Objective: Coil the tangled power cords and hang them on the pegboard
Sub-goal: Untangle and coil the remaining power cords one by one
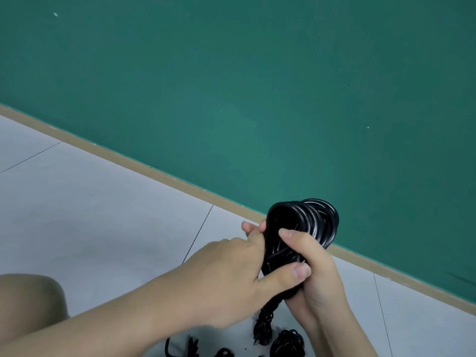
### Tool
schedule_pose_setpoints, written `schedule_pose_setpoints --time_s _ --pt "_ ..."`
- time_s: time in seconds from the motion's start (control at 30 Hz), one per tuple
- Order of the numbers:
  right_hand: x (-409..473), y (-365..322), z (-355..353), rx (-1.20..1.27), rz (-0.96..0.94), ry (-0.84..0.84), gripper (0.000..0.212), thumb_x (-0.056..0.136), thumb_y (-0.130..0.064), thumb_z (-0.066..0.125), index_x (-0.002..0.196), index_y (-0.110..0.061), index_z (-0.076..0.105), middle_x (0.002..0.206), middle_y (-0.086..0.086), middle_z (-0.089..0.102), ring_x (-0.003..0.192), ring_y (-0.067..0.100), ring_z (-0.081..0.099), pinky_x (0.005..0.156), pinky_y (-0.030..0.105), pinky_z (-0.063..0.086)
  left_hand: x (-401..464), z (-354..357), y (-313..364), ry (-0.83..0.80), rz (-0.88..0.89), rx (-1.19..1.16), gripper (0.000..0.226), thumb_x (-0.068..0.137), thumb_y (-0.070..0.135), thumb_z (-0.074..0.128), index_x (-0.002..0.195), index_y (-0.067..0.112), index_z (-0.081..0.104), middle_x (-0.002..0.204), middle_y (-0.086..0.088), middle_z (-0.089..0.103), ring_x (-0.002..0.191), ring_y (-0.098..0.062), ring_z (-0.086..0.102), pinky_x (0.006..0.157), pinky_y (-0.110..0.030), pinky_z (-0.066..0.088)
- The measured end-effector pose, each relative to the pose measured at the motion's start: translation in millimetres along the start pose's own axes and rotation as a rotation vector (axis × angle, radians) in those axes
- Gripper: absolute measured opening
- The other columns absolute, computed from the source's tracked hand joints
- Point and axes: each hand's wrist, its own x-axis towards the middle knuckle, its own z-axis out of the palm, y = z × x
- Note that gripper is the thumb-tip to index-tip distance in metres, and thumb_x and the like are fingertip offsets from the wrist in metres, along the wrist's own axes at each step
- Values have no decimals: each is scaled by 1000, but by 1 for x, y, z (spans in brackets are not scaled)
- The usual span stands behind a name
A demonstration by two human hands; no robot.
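A black power cord [306,220], wound into a thick bundle of loops, is held up in front of the green wall. My right hand [316,269] grips the lower part of the bundle from the right, thumb across the front. My left hand [231,274] holds the same bundle from the left, its thumb pressing the lower strands and its fingers curled behind the loops. The cord's plug end [262,331] dangles below my hands. No pegboard is in view.
More black cords [287,342] lie on the pale tiled floor [103,215] near the bottom edge, partly hidden by my arms. A tan baseboard [154,173] runs diagonally under the green wall [231,86]. A bare knee [31,302] shows at bottom left.
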Motion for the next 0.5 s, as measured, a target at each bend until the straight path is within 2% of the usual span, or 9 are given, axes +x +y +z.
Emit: schedule_pose_setpoints --time_s 0.03,0.07,0.1,0.13,0.17,0.27,0.37,0.43,0.5 --pt "0 -1 0 19 12 -6 30 73 -13 64 93 9 70 100 26 74 110 38 72 72 35 63 2 0 1 -4 5 -53 102 66 96 4 139 33 38 78 7 58 79 -12 60 73 -32 48" --pt "-1 -2 0 20 23 -12 27 73 -15 64 88 5 72 99 25 74 110 38 72 72 35 63 4 -1 2 1 13 -98 78 72 96 12 122 46 45 76 7 59 77 -10 60 71 -30 47" --pt "-1 -2 0 13 32 -17 25 71 -15 67 86 3 74 99 24 75 110 38 72 71 36 63 5 -2 4 -1 18 -141 55 77 94 19 102 54 48 74 7 60 75 -7 60 69 -29 47" --pt "-1 -1 0 7 42 -22 26 68 -16 71 85 3 75 100 25 75 109 39 72 71 36 63 6 -2 4 -11 20 -175 46 80 92 25 89 53 48 74 8 60 73 -6 60 69 -29 47" --pt "-1 1 -1 9 47 -21 32 63 -18 75 86 4 75 100 25 74 107 39 73 71 37 62 7 -2 3 -25 26 -192 47 80 92 26 85 51 49 76 7 62 75 -6 61 72 -30 50" --pt "1 6 -5 55 16 9 43 58 -24 78 89 5 72 93 24 68 100 40 73 75 40 62 7 3 -1 -35 24 -192 67 72 96 19 91 40 51 83 5 66 82 -12 64 82 -35 55" --pt "5 2 -6 179 -37 -7 23 66 -17 74 82 0 71 85 17 63 78 30 70 78 42 63 9 7 -1 46 -20 -191 82 70 99 13 76 25 49 69 3 60 69 -15 60 69 -35 50" --pt "8 -8 -11 299 -82 -44 39 63 -18 83 94 -1 67 88 13 61 70 22 62 70 39 61 11 9 -2 70 -48 -239 89 69 100 10 68 17 42 57 4 47 56 -20 48 62 -35 44" --pt "10 -20 -19 400 -137 -45 57 62 -20 83 110 -6 56 91 10 59 71 19 57 67 33 57 10 4 -2 42 -60 -296 79 71 95 12 67 19 33 57 1 35 55 -22 34 59 -35 36"
